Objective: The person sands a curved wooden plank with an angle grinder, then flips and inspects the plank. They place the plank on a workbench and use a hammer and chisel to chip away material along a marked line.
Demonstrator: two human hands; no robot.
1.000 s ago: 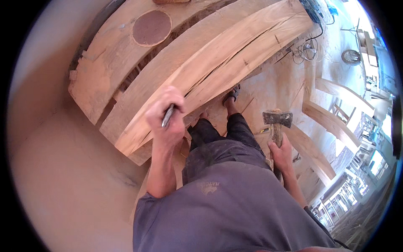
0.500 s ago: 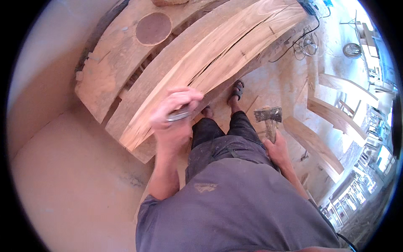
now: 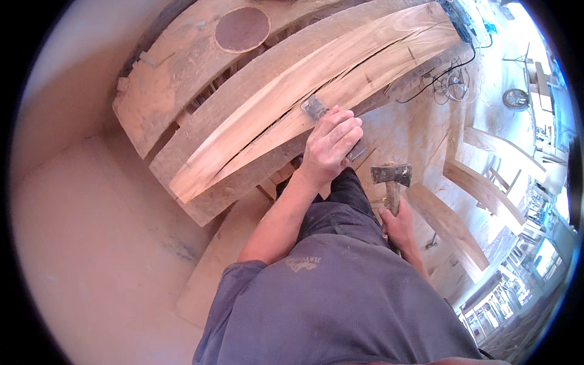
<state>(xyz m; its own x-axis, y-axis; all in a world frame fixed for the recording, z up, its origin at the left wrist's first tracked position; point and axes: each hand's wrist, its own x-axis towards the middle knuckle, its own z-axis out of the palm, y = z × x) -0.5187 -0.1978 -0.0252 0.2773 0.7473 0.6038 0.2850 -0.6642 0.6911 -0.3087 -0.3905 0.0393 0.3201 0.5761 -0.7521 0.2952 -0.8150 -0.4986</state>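
Observation:
My left hand (image 3: 333, 141) is closed round a broad metal chisel (image 3: 314, 107). The flat blade sticks out beyond the fingers over the near side of a curved pale plank (image 3: 274, 106). Whether the edge touches the wood I cannot tell. A long dark crack (image 3: 340, 75) runs lengthwise along the plank. Low at my right side, my right hand (image 3: 401, 226) grips a hatchet (image 3: 391, 175) by its wooden handle, head upward. The hatchet is apart from both chisel and plank.
The plank rests on a dusty wooden bench (image 3: 152, 115) with slots and a round brown disc (image 3: 243, 29). Several curved timbers (image 3: 447, 222) lie on the floor to the right. A coiled cable (image 3: 456, 85) and a wheel (image 3: 515, 99) are farther off. A wall (image 3: 67, 201) stands left.
My left hand has moved right along the plank, and the chisel blade now points away from me over the wood. My right hand keeps the hatchet in nearly the same place.

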